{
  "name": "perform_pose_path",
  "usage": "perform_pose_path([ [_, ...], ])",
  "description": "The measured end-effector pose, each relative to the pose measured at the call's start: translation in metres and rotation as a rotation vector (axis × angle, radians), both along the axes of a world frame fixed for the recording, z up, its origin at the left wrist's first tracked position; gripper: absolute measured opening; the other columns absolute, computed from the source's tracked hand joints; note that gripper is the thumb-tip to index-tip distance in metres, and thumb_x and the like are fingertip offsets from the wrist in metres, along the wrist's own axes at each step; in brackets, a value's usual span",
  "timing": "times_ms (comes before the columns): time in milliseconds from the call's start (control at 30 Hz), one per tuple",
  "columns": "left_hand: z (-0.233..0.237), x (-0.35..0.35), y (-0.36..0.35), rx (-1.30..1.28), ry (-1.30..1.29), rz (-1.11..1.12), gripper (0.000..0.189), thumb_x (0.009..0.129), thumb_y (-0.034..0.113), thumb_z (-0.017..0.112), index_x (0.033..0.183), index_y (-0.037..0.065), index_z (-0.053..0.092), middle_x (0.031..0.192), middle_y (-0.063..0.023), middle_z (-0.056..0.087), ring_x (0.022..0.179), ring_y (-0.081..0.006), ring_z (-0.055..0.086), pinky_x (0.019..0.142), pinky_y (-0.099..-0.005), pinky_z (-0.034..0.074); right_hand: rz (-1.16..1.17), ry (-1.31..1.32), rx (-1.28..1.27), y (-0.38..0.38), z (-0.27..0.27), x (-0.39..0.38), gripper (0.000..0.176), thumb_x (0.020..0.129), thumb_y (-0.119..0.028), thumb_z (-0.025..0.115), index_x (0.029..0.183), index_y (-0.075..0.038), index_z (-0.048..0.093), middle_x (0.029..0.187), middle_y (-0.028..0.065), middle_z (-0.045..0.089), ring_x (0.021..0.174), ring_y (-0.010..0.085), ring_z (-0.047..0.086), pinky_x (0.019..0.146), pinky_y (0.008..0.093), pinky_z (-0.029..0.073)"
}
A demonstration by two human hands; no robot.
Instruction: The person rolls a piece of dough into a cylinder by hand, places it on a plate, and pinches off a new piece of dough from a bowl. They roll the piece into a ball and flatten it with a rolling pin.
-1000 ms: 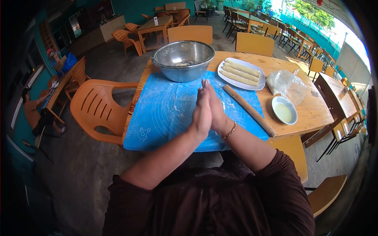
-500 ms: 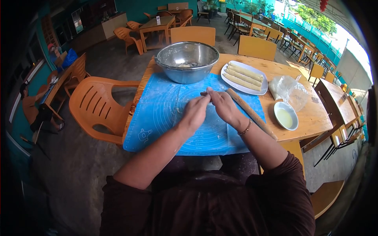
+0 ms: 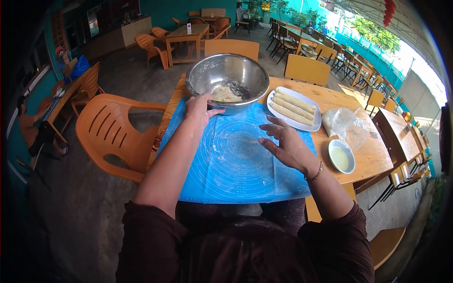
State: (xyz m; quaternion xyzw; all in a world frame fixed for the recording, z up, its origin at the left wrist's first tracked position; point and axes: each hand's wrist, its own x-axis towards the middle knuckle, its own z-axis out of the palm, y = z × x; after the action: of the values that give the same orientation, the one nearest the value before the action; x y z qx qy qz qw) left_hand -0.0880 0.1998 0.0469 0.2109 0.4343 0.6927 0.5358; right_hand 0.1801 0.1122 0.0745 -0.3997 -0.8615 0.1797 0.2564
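Observation:
My left hand (image 3: 198, 111) grips the near left rim of a steel bowl (image 3: 250, 75), thumb on the outside. Inside the bowl lies a lump of pale dough (image 3: 225, 93) with loose flour around it. My right hand (image 3: 287, 144) hovers over the right part of a blue mat (image 3: 222, 174), fingers spread and nothing in them. Flour dusts the mat's printed circles. Several pale dough rolls (image 3: 293, 107) lie side by side on a white plate (image 3: 312, 126) just beyond my right hand.
Right of the plate are a clear plastic bag (image 3: 349, 126) and a small bowl of pale liquid (image 3: 340, 156) on the wooden table (image 3: 373, 162). An orange chair (image 3: 113, 132) stands at the left. A seated person (image 3: 30, 122) is at a far-left table.
My hands were together over the mat and have parted, the left to the bowl's rim, the right rightward. The bowl's inside shows more. The rolling pin beside the plate is no longer visible.

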Motion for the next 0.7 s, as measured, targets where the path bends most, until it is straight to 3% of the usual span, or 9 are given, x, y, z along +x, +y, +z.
perform_pose_path([
  [100, -0.012, 0.011, -0.03, 0.097, -0.041, 0.02, 0.043, 0.087, -0.003, 0.056, 0.127, -0.009, 0.041, 0.125, -0.0292, 0.049, 0.112, -0.0463, 0.058, 0.091, -0.0613, 0.056, 0.003, 0.071, 0.057, 0.007, 0.021, -0.003, 0.037, 0.093, -0.023, 0.064, 0.119, 0.003, 0.066, 0.137, 0.0282, 0.052, 0.108, 0.0369, 0.066, 0.095, 0.04, 0.052],
  [200, -0.019, 0.018, -0.049, 0.22, 0.032, -0.043, 0.043, 0.088, -0.001, 0.061, 0.127, -0.004, 0.043, 0.127, -0.0258, 0.054, 0.116, -0.0378, 0.059, 0.099, -0.057, 0.049, -0.03, 0.201, 0.012, 0.03, 0.038, -0.012, 0.035, 0.094, -0.021, 0.063, 0.116, 0.005, 0.066, 0.113, 0.0209, 0.068, 0.097, 0.0319, 0.07, 0.087, 0.0373, 0.054],
  [367, -0.03, 0.015, -0.046, 0.248, 0.065, -0.078, 0.04, 0.088, 0.0, 0.063, 0.124, -0.002, 0.046, 0.123, -0.0227, 0.057, 0.114, -0.0355, 0.06, 0.097, -0.0557, 0.05, -0.051, 0.102, 0.028, 0.083, 0.05, -0.048, 0.04, 0.09, -0.025, 0.066, 0.115, 0.007, 0.067, 0.107, 0.0243, 0.069, 0.095, 0.0335, 0.07, 0.088, 0.0375, 0.053],
  [433, -0.032, 0.016, -0.048, 0.249, 0.07, -0.083, 0.038, 0.088, 0.0, 0.064, 0.123, -0.002, 0.048, 0.122, -0.0216, 0.059, 0.114, -0.0343, 0.061, 0.097, -0.0551, 0.051, -0.035, -0.179, 0.132, 0.112, 0.04, -0.065, 0.059, 0.085, -0.038, 0.074, 0.112, 0.014, 0.063, 0.11, 0.0275, 0.068, 0.103, 0.0367, 0.068, 0.091, 0.0365, 0.052],
  [467, -0.032, 0.017, -0.051, 0.255, 0.107, -0.094, 0.037, 0.088, 0.0, 0.064, 0.122, -0.002, 0.049, 0.119, -0.0204, 0.06, 0.112, -0.0324, 0.061, 0.097, -0.0538, 0.051, -0.035, -0.183, 0.133, 0.123, 0.036, -0.072, 0.059, 0.085, -0.038, 0.074, 0.112, 0.014, 0.063, 0.11, 0.0275, 0.068, 0.103, 0.0367, 0.068, 0.091, 0.0365, 0.052],
  [533, -0.031, 0.019, -0.054, 0.265, 0.143, -0.104, 0.036, 0.088, 0.001, 0.064, 0.121, -0.001, 0.05, 0.117, -0.0193, 0.061, 0.111, -0.0305, 0.062, 0.096, -0.0526, 0.052, -0.019, -0.444, 0.03, 0.139, 0.029, -0.088, 0.085, 0.071, -0.054, 0.082, 0.11, 0.019, 0.06, 0.106, 0.0324, 0.066, 0.103, 0.0404, 0.066, 0.09, 0.0384, 0.052],
  [567, -0.03, 0.021, -0.055, 0.266, 0.203, -0.106, 0.034, 0.088, 0.001, 0.065, 0.12, -0.001, 0.052, 0.116, -0.0182, 0.062, 0.108, -0.0287, 0.064, 0.094, -0.0495, 0.054, -0.02, -0.446, 0.032, 0.146, 0.022, -0.094, 0.085, 0.071, -0.054, 0.082, 0.11, 0.019, 0.06, 0.106, 0.0324, 0.066, 0.103, 0.0404, 0.066, 0.09, 0.0384, 0.052],
  [633, -0.034, 0.024, -0.055, 0.267, 0.26, -0.105, 0.033, 0.088, 0.001, 0.066, 0.119, -0.001, 0.053, 0.114, -0.0171, 0.063, 0.104, -0.0269, 0.065, 0.091, -0.0464, 0.056, 0.002, -0.577, -0.05, 0.148, 0.018, -0.11, 0.098, 0.059, -0.061, 0.087, 0.108, 0.019, 0.059, 0.104, 0.0326, 0.066, 0.102, 0.0393, 0.067, 0.089, 0.0412, 0.053],
  [700, -0.046, 0.025, -0.046, 0.349, 0.289, -0.113, 0.033, 0.087, 0.001, 0.068, 0.117, -0.002, 0.055, 0.113, -0.016, 0.065, 0.098, -0.0248, 0.068, 0.083, -0.0404, 0.059, -0.007, -0.722, 0.071, 0.145, 0.004, -0.116, 0.086, 0.061, -0.053, 0.088, 0.106, 0.015, 0.06, 0.103, 0.0308, 0.067, 0.101, 0.0395, 0.067, 0.088, 0.0422, 0.053],
])
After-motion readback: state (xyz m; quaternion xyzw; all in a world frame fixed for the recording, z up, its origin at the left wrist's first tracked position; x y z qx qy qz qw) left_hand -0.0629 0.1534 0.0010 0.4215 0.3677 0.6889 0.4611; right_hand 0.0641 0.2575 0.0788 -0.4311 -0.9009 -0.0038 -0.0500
